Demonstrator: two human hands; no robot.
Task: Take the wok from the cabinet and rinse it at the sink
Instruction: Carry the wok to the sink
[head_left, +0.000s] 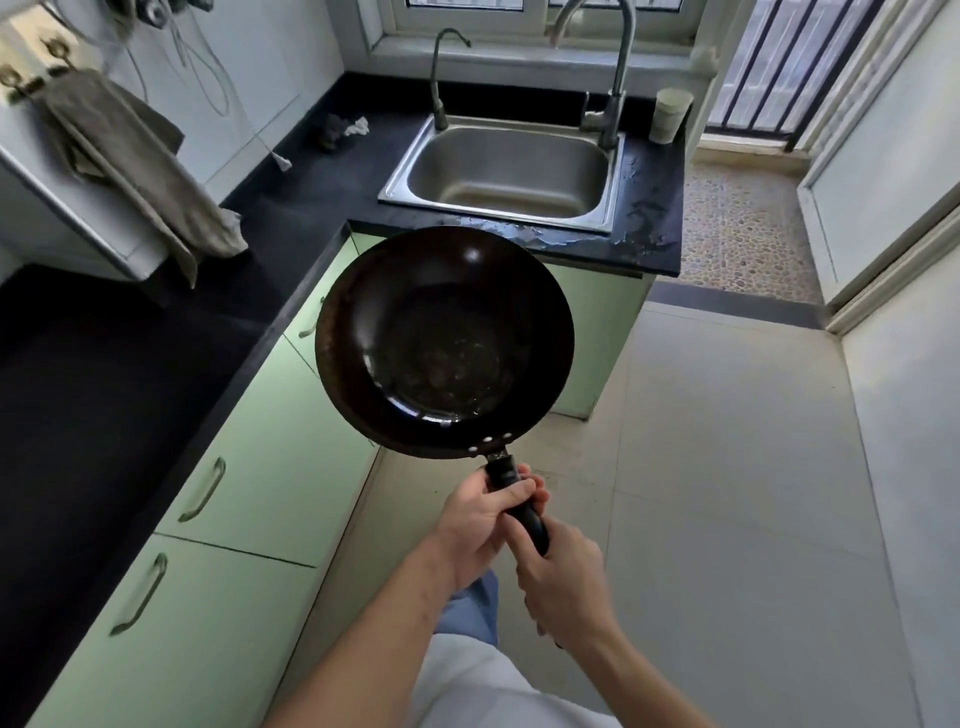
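Observation:
A black wok (444, 340) hangs in the air in front of me, bowl up, over the floor and the green cabinet fronts (270, 457). Its black handle points back at me. My left hand (483, 519) grips the handle close to the bowl. My right hand (563, 582) grips the handle's rear end. The steel sink (506, 174) lies beyond the wok, set in the black counter, with a tall tap (615, 78) at its back right and a thinner tap (441, 78) at its back left. The basin holds nothing.
The black counter (104, 364) runs along my left and turns under the window. A brown towel (135, 166) hangs on the left wall. A pale cup (670, 114) stands right of the sink. Water spots the counter's front edge. Pale tiled floor (727, 467) spreads to the right.

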